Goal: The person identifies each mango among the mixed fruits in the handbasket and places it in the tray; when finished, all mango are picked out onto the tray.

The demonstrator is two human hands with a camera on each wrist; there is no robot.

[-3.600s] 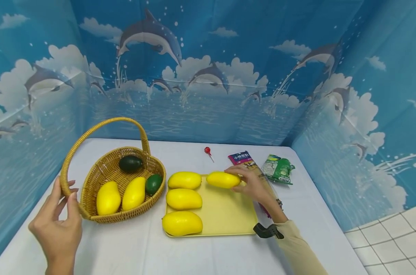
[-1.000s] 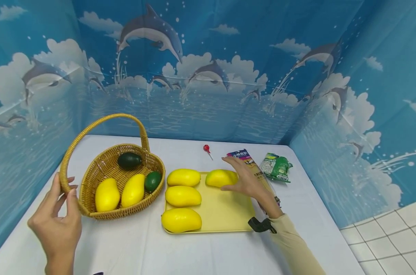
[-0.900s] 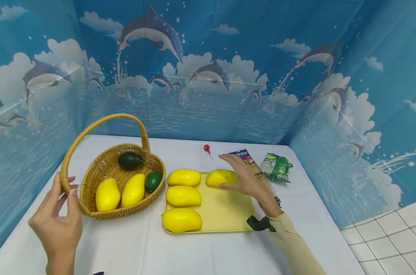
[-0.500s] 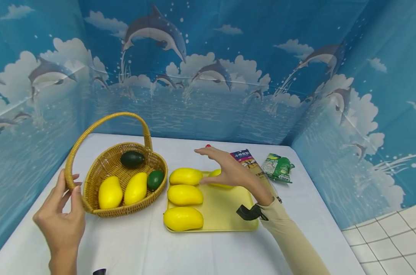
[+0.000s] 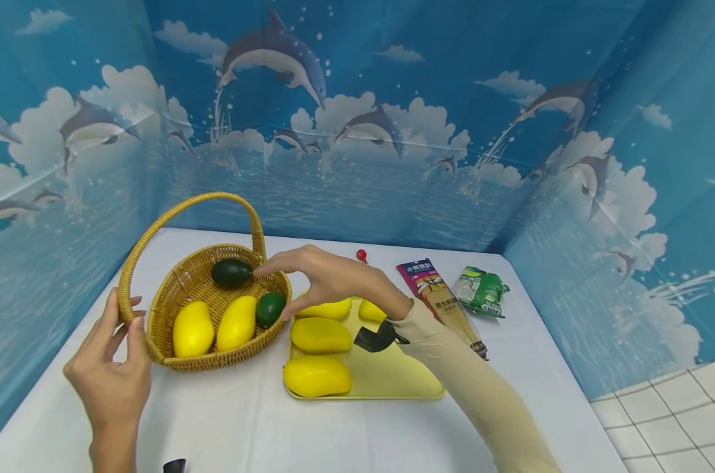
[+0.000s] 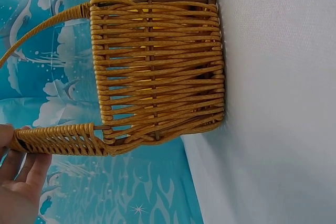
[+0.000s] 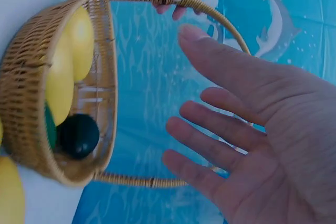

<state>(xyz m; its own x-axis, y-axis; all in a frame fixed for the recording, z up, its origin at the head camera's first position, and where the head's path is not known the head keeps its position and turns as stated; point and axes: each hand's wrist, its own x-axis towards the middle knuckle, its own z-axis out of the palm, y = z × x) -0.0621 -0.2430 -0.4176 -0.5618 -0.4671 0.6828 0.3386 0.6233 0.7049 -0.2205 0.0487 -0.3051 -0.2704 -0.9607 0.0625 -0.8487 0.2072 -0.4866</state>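
My left hand (image 5: 112, 371) pinches the near side of the handle (image 5: 174, 211) of a wicker basket (image 5: 215, 361). Inside the basket lie two yellow mangoes (image 5: 193, 330), a dark avocado (image 5: 230, 272) and a greener avocado (image 5: 270, 309). My right hand (image 5: 328, 276) reaches over the basket's right rim, thumb and fingers spread, with nothing between them; its fingertips overlap the dark avocado's end in the head view. In the right wrist view the palm and spread fingers (image 7: 205, 174) show beside the basket. Several mangoes (image 5: 321, 335) lie on a yellow tray (image 5: 399, 378), partly hidden behind the right forearm.
Right of the tray lies a long noodle packet (image 5: 443, 302), with a green snack bag (image 5: 480, 292) beyond it. A red lollipop (image 5: 361, 255) is at the back of the white table (image 5: 310, 433). Dolphin-print curtains (image 5: 357, 177) stand around the table's back and sides.
My right hand has let go of the mango at the tray's back right and moved left, across the tray, to the basket. The left hand keeps its grip on the handle.
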